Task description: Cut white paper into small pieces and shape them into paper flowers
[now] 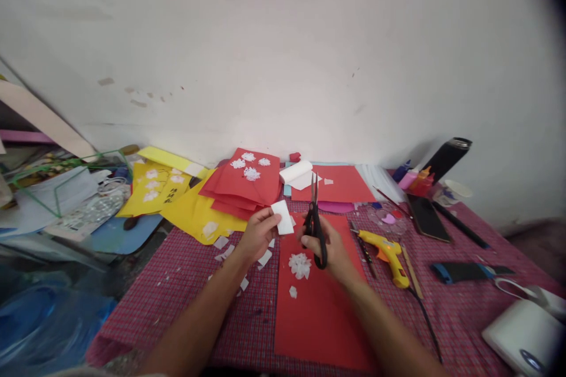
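Note:
My left hand point(260, 232) pinches a small white rectangle of paper point(283, 218) by its left edge. In my right hand point(329, 247) is a pair of black-handled scissors point(315, 224), the blades pointing up and slightly parted, a little to the right of the paper and apart from it. Below both hands lies a red sheet point(321, 318). On it sit a white ruffled paper flower point(300, 266) and a smaller white crumpled piece point(293, 292). Cut white paper scraps point(265, 258) are scattered left of the sheet.
Red sheets with white flowers point(254, 179) are stacked at the back, beside yellow sheets point(190, 206). A white paper roll point(296, 171) lies near the wall. To the right are a yellow glue gun point(387, 253), a phone point(428, 218), a black bottle point(448, 159) and paint bottles point(420, 179).

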`<control>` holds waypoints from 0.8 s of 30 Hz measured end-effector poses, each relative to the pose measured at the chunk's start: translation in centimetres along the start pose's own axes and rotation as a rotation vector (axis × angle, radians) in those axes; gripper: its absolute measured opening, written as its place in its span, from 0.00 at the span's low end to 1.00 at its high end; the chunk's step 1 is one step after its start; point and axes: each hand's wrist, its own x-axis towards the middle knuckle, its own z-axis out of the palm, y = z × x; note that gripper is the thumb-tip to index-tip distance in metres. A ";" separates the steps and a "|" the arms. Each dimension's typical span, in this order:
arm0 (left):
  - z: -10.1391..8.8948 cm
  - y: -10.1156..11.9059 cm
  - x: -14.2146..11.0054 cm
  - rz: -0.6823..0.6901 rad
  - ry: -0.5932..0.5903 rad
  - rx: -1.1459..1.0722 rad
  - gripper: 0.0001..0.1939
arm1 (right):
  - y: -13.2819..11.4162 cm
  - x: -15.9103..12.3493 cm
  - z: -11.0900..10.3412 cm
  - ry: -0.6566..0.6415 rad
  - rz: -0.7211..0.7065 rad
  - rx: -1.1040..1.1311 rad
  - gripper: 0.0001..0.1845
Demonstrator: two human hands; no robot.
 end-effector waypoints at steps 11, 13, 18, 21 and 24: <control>0.3 -0.8 -0.9 0.022 -0.148 0.373 0.08 | 0.6 0.2 0.4 0.138 -0.076 -0.064 0.25; 0.4 -0.8 -1.0 0.048 -0.162 0.422 0.07 | 0.5 0.2 0.3 0.144 -0.086 -0.068 0.25; 0.7 -0.4 -1.0 0.093 -0.175 0.499 0.07 | 0.7 0.1 0.3 0.136 -0.098 -0.045 0.26; 0.7 -0.4 -1.0 0.096 -0.194 0.533 0.06 | 0.8 0.1 0.5 0.163 -0.109 -0.064 0.27; 0.6 -0.5 -1.0 0.087 -0.200 0.558 0.04 | 0.9 0.0 0.7 0.183 -0.131 -0.092 0.28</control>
